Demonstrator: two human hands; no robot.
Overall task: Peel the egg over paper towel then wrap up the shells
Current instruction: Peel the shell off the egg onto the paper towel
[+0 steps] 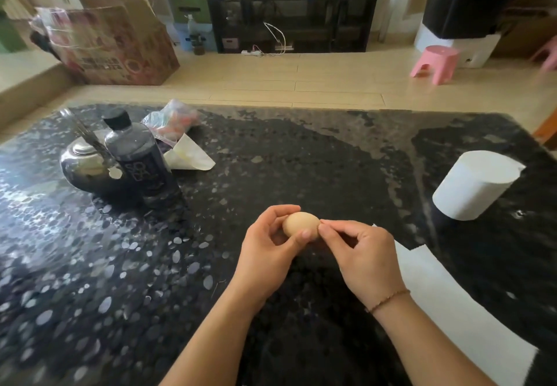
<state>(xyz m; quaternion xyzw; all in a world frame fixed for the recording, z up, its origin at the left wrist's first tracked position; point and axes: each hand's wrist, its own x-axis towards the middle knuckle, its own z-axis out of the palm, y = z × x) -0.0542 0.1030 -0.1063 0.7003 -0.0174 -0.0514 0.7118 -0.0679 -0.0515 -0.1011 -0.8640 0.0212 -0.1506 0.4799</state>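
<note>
A brown egg (300, 223) with its shell whole is held just above the dark speckled table (301, 156), near the front middle. My left hand (269, 245) grips it from the left, thumb under and fingers over. My right hand (360, 254) pinches at the egg's right end with thumb and forefinger. A white paper towel sheet (452, 301) lies flat on the table under and to the right of my right wrist; my forearm hides part of it. No shell pieces are visible on the sheet.
A white paper roll (473, 185) stands at the right. At the left stand a metal kettle (86, 165), a dark bottle (138, 156), a plastic bag (174, 120) and a pale folded paper (190, 155). Beyond the table are the floor and a pink stool (437, 63).
</note>
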